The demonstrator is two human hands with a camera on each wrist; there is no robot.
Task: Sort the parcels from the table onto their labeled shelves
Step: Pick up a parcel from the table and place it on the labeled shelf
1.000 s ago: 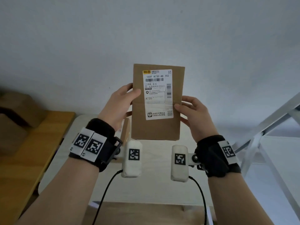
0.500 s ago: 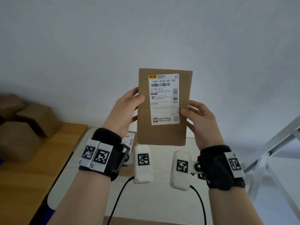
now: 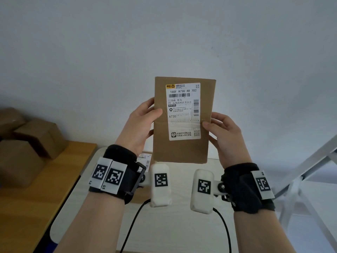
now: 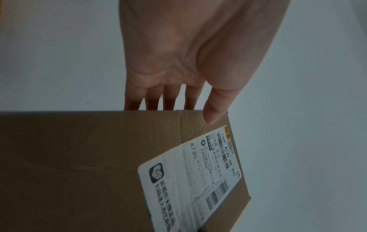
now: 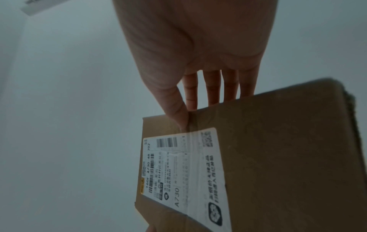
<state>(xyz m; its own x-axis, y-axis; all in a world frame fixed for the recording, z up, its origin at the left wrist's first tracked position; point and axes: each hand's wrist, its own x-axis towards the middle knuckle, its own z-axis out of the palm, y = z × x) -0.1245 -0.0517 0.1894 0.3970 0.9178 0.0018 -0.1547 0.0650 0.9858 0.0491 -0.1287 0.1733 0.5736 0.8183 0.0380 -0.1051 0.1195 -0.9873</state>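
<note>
I hold a flat brown cardboard parcel (image 3: 180, 148) upright in front of the wall, its white shipping label (image 3: 184, 111) reading A730 facing me. My left hand (image 3: 144, 123) grips its left edge, thumb on the front and fingers behind. My right hand (image 3: 221, 132) grips the right edge the same way. The left wrist view shows the parcel (image 4: 89, 164) with the thumb (image 4: 215, 108) on its front. In the right wrist view the parcel (image 5: 278, 149) has the thumb (image 5: 176, 108) pressed on its front near the label.
Several brown boxes (image 3: 27, 143) stand on a wooden table (image 3: 45, 198) at the left. Another labelled parcel (image 3: 145, 158) lies on the pale table (image 3: 182, 230) below my hands. A white metal shelf frame (image 3: 310, 172) rises at the right.
The view has shifted so the parcel and both hands sit slightly lower and right in the picture, and more boxes show at the left. Both hands keep the same hold.
</note>
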